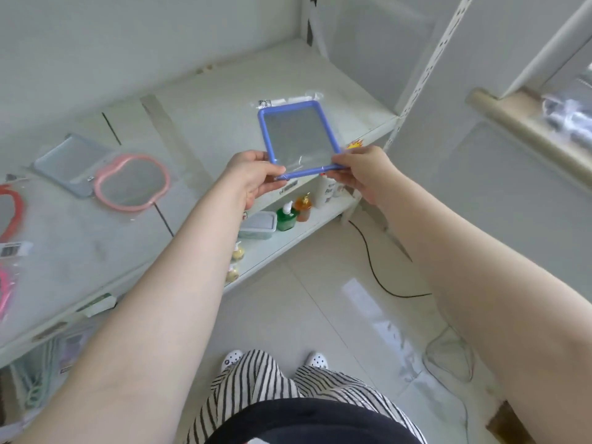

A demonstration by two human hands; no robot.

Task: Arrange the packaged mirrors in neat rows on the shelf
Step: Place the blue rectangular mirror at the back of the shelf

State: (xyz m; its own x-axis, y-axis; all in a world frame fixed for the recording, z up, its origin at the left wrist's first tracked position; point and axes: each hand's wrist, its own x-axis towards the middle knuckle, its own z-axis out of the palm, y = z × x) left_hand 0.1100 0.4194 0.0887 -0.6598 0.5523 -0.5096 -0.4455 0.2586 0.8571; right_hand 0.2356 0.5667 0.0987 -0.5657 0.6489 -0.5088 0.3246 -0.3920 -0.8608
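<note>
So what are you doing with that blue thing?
A person is holding a packaged blue-framed mirror by its near edge, left hand on one corner and right hand on the other, above the white shelf. A pink-framed mirror and a grey-blue one already lie on the shelf to the left.

White metal shelf (224,91), upper board, pale and scuffed, with slotted upright at right. Lying flat on it at left: grey-blue rectangular packaged mirror (69,161); pink apple-shaped packaged mirror (131,182), overlapping the grey-blue one's near corner; red-framed packaged mirror (14,213), cut off by the left edge; bright pink item (4,293) at the near left, mostly out of view. Lower board (288,245): lidded clear plastic box (258,225), green pump bottle (286,216), orange pump bottle (303,206), side by side.
</note>
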